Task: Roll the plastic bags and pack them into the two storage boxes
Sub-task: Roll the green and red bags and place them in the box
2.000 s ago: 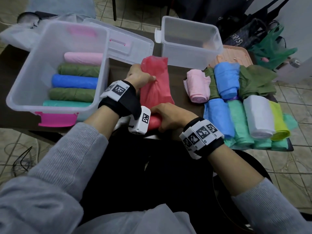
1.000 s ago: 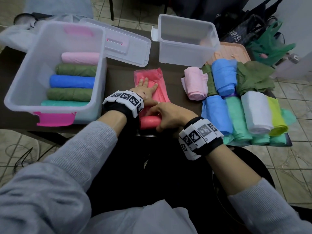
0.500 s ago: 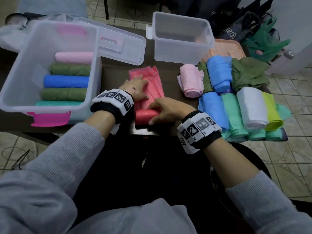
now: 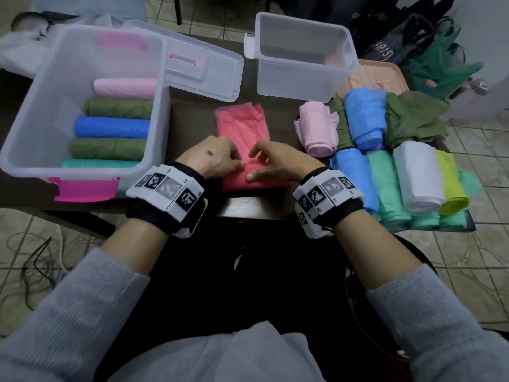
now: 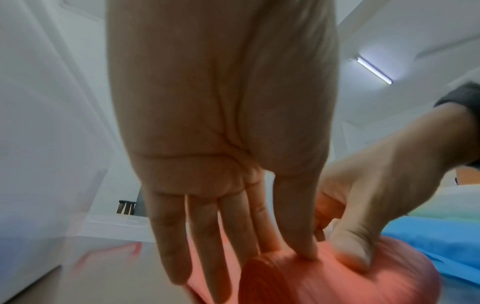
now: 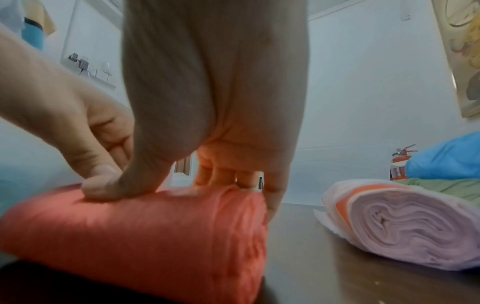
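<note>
Left hand and right hand press straight, close-set fingers on the red bag roll, right of the big storage box, keeping it tight

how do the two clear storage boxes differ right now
The left storage box holds five rolled bags in a row; the right storage box looks empty. The left storage box has pink latches, and a lid lies beside it; the right storage box shows no pink parts and looks smaller. Both are translucent plastic, open-topped, standing on the table.
</note>
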The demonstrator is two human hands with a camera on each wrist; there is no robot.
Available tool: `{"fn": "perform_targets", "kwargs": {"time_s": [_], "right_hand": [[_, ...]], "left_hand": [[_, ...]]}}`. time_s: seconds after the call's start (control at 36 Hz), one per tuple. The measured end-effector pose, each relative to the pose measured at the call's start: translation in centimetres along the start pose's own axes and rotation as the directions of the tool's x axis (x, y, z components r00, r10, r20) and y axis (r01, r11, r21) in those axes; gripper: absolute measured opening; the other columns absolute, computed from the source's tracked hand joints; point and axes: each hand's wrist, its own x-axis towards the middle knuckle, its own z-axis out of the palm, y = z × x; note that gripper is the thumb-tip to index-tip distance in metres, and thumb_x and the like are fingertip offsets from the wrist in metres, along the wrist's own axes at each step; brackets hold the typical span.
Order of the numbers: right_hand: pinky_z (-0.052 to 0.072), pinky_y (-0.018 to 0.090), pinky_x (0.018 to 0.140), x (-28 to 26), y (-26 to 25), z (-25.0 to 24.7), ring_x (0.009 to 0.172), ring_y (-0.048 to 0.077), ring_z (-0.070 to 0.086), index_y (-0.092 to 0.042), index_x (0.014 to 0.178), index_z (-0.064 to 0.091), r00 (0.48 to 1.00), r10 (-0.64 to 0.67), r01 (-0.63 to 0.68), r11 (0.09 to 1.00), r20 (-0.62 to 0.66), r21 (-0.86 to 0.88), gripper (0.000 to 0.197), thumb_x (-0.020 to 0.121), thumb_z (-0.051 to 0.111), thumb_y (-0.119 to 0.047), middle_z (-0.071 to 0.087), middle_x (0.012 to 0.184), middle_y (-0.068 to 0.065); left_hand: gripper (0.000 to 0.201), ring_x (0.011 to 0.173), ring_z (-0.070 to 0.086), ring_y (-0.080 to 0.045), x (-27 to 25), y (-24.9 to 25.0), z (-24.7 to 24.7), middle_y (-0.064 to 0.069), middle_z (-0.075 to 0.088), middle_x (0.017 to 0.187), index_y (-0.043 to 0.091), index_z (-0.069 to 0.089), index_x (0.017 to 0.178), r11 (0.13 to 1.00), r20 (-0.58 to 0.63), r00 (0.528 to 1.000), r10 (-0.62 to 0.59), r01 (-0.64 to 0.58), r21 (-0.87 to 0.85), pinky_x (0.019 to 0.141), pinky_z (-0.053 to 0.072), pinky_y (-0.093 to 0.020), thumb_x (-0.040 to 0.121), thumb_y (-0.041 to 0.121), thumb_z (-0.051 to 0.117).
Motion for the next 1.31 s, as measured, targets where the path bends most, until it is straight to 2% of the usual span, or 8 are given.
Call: {"fn": "perform_targets", "kwargs": {"time_s": [0.11, 0.25, 0.44, 0.53, 0.64, 0.89, 1.19, 1.31], "right_hand": [[0.043, 0.032, 0.082, -0.1, 0.1, 0.1, 0.097, 0.015, 0.048, -0.019, 0.099, 0.063, 0.991, -0.028, 0.019, 0.997, -0.130, -0.077, 0.044, 0.068, 0.078, -0.047, 0.053, 0.099, 0.002], [0.045, 0.033, 0.078, -0.2, -0.2, 0.3, 0.092, 0.019, 0.057, -0.019, 0.096, 0.064, 0.971, -0.037, 0.011, 0.994, -0.238, -0.109, 0.043, 0.067, 0.078, -0.049, 0.060, 0.093, -0.001], [0.038, 0.026, 0.073, 0.0, -0.2, 0.4, 0.088, 0.019, 0.058, -0.010, 0.096, 0.070, 0.946, -0.025, 0.012, 0.999, -0.324, -0.040, 0.026, 0.086, 0.065, -0.033, 0.066, 0.098, 0.009], [0.037, 0.030, 0.084, -0.1, 0.3, 0.6, 0.102, 0.029, 0.055, -0.005, 0.104, 0.069, 0.949, -0.042, 0.029, 0.999, -0.312, -0.046, 0.033, 0.095, 0.052, -0.032, 0.060, 0.106, 0.017], [0.037, 0.037, 0.097, -1.2, 0.5, 1.3, 0.111, 0.025, 0.043, -0.012, 0.118, 0.057, 0.929, -0.137, 0.092, 0.985, -0.345, -0.143, 0.048, 0.081, 0.068, -0.041, 0.049, 0.117, 0.011], [0.038, 0.036, 0.097, -1.1, 0.6, 2.2, 0.114, 0.026, 0.046, -0.013, 0.127, 0.053, 0.943, -0.140, 0.082, 0.977, -0.303, -0.195, 0.053, 0.078, 0.073, -0.024, 0.055, 0.123, 0.008], [0.044, 0.034, 0.086, -0.1, -0.3, -1.6, 0.097, 0.023, 0.058, -0.012, 0.114, 0.063, 0.999, -0.039, 0.044, 0.990, 0.036, -0.137, 0.034, 0.090, 0.059, -0.037, 0.065, 0.107, 0.008], [0.045, 0.029, 0.087, -0.2, -0.1, -1.6, 0.097, 0.017, 0.056, -0.014, 0.120, 0.058, 0.989, 0.010, -0.006, 1.000, 0.149, -0.026, 0.042, 0.089, 0.059, -0.041, 0.061, 0.110, 0.001]], "left_hand": [[0.036, 0.109, 0.059, -0.024, -0.7, 0.2, 0.3, -0.010, 0.063, 0.120, 0.017, 0.065, 0.118, 0.999, -0.063, 0.997, 0.033, -0.032, 0.010, 0.090, 0.045, -0.030, 0.083, 0.023, 0.071], [0.030, 0.097, 0.064, -0.023, -1.5, 0.7, 0.8, -0.007, 0.069, 0.105, 0.017, 0.070, 0.106, 0.997, -0.114, 0.992, 0.061, -0.066, -0.039, 0.089, 0.052, -0.039, 0.077, 0.018, 0.074], [0.061, 0.103, 0.059, -0.031, -1.5, 0.8, 1.6, -0.012, 0.061, 0.111, 0.014, 0.062, 0.116, 0.993, -0.103, 0.992, 0.072, -0.062, 0.096, 0.088, 0.051, -0.040, 0.060, 0.021, 0.086], [0.062, 0.108, 0.058, -0.030, -0.9, 0.6, 1.3, -0.012, 0.061, 0.116, 0.016, 0.059, 0.121, 0.998, -0.087, 0.995, 0.040, -0.035, 0.054, 0.092, 0.049, -0.041, 0.064, 0.019, 0.085], [0.048, 0.105, 0.060, -0.029, -0.1, 0.4, 1.0, -0.014, 0.063, 0.115, 0.013, 0.060, 0.121, 0.999, -0.046, 0.999, 0.026, -0.025, 0.028, 0.091, 0.050, -0.037, 0.075, 0.016, 0.075], [0.056, 0.107, 0.058, -0.028, 0.4, 0.4, 0.0, -0.011, 0.058, 0.125, 0.015, 0.042, 0.131, 1.000, 0.045, 0.999, -0.005, 0.006, -0.017, 0.093, 0.047, -0.036, 0.079, 0.026, 0.062], [0.013, 0.096, 0.060, -0.022, 0.2, -0.1, 0.6, -0.005, 0.064, 0.106, 0.027, 0.056, 0.095, 0.994, -0.086, 0.992, 0.092, -0.097, -0.055, 0.087, 0.049, -0.038, 0.085, 0.030, 0.064], [0.020, 0.098, 0.060, -0.023, 0.1, -0.7, 1.0, -0.007, 0.065, 0.109, 0.027, 0.064, 0.104, 0.996, -0.034, 0.998, 0.062, -0.064, -0.059, 0.090, 0.048, -0.038, 0.090, 0.038, 0.056]]}}
